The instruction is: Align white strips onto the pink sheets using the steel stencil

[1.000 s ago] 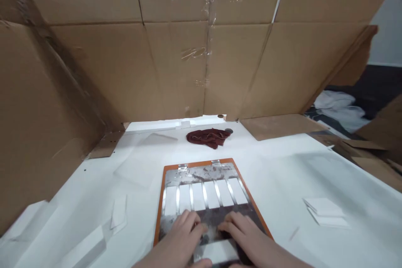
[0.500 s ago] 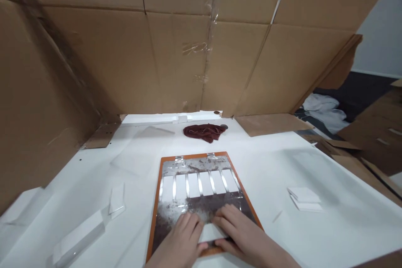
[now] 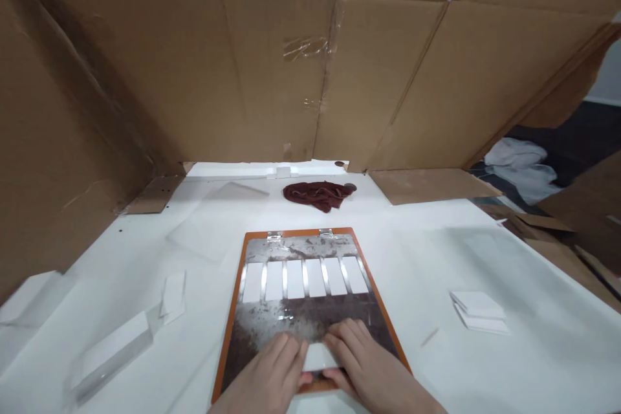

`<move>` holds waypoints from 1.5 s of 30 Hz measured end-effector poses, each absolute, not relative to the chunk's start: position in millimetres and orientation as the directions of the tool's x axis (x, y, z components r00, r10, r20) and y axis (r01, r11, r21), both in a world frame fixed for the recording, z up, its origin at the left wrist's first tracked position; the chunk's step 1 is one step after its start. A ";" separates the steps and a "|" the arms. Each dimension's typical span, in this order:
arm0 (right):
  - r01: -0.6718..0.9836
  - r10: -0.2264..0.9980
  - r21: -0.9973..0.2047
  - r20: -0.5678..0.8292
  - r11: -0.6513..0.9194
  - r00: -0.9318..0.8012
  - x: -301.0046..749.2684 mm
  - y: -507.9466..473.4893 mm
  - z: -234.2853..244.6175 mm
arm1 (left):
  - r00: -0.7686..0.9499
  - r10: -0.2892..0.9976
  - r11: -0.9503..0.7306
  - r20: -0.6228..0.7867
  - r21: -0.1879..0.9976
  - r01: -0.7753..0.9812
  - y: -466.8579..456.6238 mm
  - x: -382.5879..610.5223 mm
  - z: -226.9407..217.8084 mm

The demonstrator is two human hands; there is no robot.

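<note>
An orange-edged board (image 3: 309, 233) lies on the white table, topped by a worn grey and dark plate (image 3: 320, 312). Two small hinges join them at the far edge. Across the plate runs a row of white rectangles (image 3: 314, 278) divided by thin strips. Near its close edge, my left hand (image 3: 277, 365) grips one end of a small white rectangular piece (image 3: 319, 357), fingers curled over it. My right hand (image 3: 358, 359) holds the other end the same way. Fingers cover both ends of the piece, and its exact kind does not show.
A crumpled dark red cloth (image 3: 317, 194) lies beyond the board. To the right sits a folded white card (image 3: 479, 310). On the left are a long white box (image 3: 114, 352) and small white cards (image 3: 173, 294). Cardboard walls (image 3: 272, 77) rise behind and at the left.
The view has shifted slightly. Both hands keep their hold on the white piece near the board's close edge, with the right hand slightly closer to the left.
</note>
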State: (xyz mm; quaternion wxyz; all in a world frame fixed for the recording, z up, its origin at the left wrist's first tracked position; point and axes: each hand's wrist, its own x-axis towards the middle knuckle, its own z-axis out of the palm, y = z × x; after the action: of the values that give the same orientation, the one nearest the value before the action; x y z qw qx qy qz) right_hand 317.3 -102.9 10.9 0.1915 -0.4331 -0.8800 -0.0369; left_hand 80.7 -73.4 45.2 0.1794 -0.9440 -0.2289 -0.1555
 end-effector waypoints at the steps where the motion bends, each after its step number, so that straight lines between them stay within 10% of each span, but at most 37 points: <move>1: 0.775 0.745 -0.096 0.371 0.625 -0.555 317.4 -103.1 11.4 | 0.845 0.373 -0.831 0.383 -0.266 0.488 -73.6 81.0 45.1; 26: 0.724 0.795 -0.338 0.344 0.602 -0.500 327.0 -88.4 102.9 | 0.597 0.479 -0.723 0.644 -0.096 0.684 -78.3 84.5 68.7; 34: 0.894 0.711 -0.302 0.703 0.330 -0.024 399.9 -98.6 107.9 | 0.511 0.455 -0.686 0.729 -0.079 0.723 -60.7 101.5 117.6; 45: 0.846 0.713 -0.528 0.565 -0.075 0.416 432.9 -149.3 5.2 | 0.419 0.493 -0.655 0.763 0.008 0.756 63.8 129.3 186.1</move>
State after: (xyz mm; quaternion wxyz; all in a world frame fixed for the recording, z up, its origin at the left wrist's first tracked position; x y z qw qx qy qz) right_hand 432.9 -149.3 5.2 0.4203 -0.7289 -0.5346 -0.0791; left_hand 129.3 63.8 186.1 0.1714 -0.8247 -0.3784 -0.3837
